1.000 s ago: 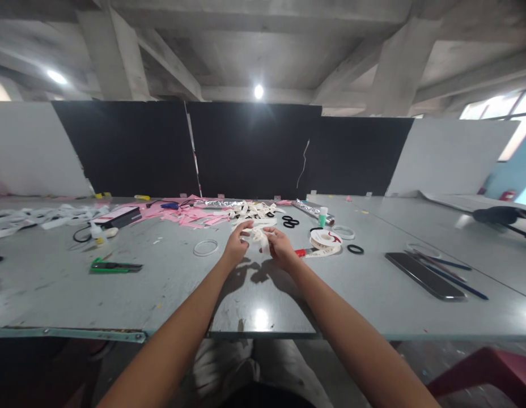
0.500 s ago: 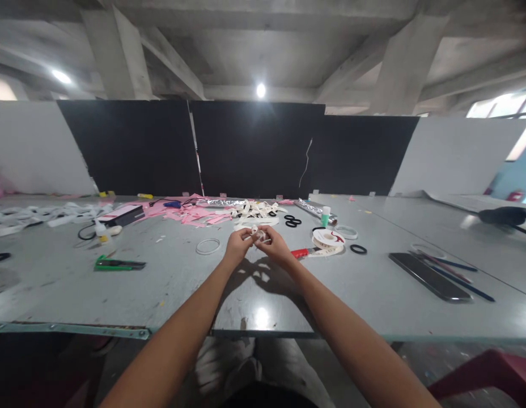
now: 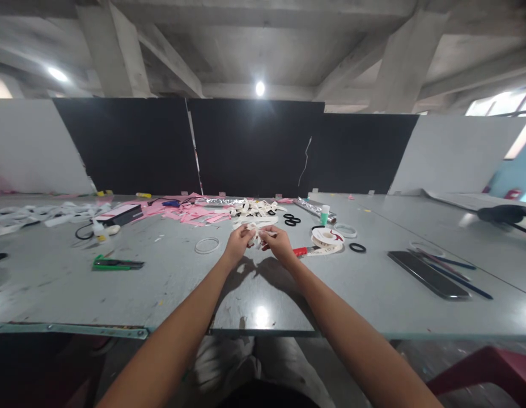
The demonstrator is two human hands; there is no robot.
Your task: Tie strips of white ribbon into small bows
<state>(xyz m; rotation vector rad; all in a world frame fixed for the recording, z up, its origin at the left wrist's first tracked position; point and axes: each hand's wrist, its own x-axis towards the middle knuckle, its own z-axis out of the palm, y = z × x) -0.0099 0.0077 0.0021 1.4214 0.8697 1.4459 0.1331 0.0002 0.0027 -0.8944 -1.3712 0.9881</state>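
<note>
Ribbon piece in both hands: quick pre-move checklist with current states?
1. Left hand pinching the cream ribbon piece: ok.
2. Right hand gripping its other side: ok.
3. Piece held above the grey table, apart from the ribbon scrap pile: ok.
4. Fold or knot shape between the fingers: cannot tell, too small.
5. Ribbon spool close beside the right hand: ok.
6. Green-handled cutter near: not ok, it lies well off to the left.
</note>
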